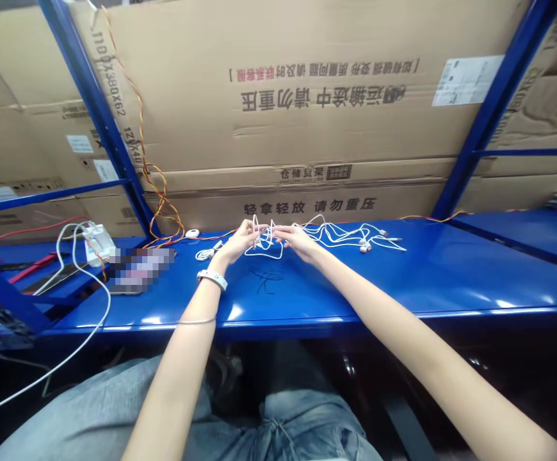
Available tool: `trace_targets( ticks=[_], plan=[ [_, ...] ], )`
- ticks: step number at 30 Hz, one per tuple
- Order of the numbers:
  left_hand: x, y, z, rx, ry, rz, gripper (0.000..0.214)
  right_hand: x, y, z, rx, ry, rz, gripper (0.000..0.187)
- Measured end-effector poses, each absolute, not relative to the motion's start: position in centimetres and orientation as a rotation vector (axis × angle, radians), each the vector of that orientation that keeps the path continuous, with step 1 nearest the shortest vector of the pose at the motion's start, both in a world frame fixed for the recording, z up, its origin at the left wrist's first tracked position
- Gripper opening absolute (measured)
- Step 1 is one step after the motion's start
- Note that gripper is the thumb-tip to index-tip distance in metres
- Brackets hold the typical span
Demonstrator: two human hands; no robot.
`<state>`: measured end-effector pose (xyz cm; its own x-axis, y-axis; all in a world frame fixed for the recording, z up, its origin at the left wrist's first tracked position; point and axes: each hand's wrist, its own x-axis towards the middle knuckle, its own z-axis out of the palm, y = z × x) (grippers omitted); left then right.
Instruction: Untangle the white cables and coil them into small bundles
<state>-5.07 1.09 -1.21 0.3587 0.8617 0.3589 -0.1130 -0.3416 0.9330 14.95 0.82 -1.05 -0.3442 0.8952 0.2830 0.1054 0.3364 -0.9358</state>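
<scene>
Gripping looped white cable (265,248), left hand (240,241) and right hand (298,239); cable tangle (348,235) alongside.

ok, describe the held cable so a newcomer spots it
Find the blue metal shelf backed by cardboard cartons. At its middle is the white earphone cable looped between left hand and right hand; unlike the loose pile to its right, it is held.

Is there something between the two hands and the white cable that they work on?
Nothing visible stands between them. The left hand and the right hand both hold the white cable over the blue table. A heap of other cables lies beyond the right hand, not in the way.
</scene>
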Motion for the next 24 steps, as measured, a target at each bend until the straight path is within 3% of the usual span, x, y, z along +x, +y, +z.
trace_targets(
  ticks=[3, 8, 11, 18, 24],
  plan=[
    [-4.0, 0.6, -1.1, 1.495, 0.719, 1.218, 0.038, 14.6, 0.5, -0.9, -0.833, -1.804, 0.968, 0.033],
    [-3.5, -0.3, -0.9, 1.611, 0.796, 1.198, 0.048, 13.9, 0.6, -1.4, -0.884, -2.095, 0.36, 0.033],
    [-3.6, -0.3, -0.9, 1.642, 0.789, 1.222, 0.051, 14.2, 1.0, -1.4, -0.916, -2.17, 0.178, 0.032],
    [-4.2, 0.9, -0.8, 1.555, 0.727, 1.405, 0.041, 17.3, 1.6, -0.9, -1.496, -2.199, -0.093, 0.036],
    [-4.3, 0.2, 0.2, 1.572, 0.636, 1.414, 0.032, 17.4, 1.1, -1.1, -1.532, -2.246, -0.369, 0.028]
  ],
)
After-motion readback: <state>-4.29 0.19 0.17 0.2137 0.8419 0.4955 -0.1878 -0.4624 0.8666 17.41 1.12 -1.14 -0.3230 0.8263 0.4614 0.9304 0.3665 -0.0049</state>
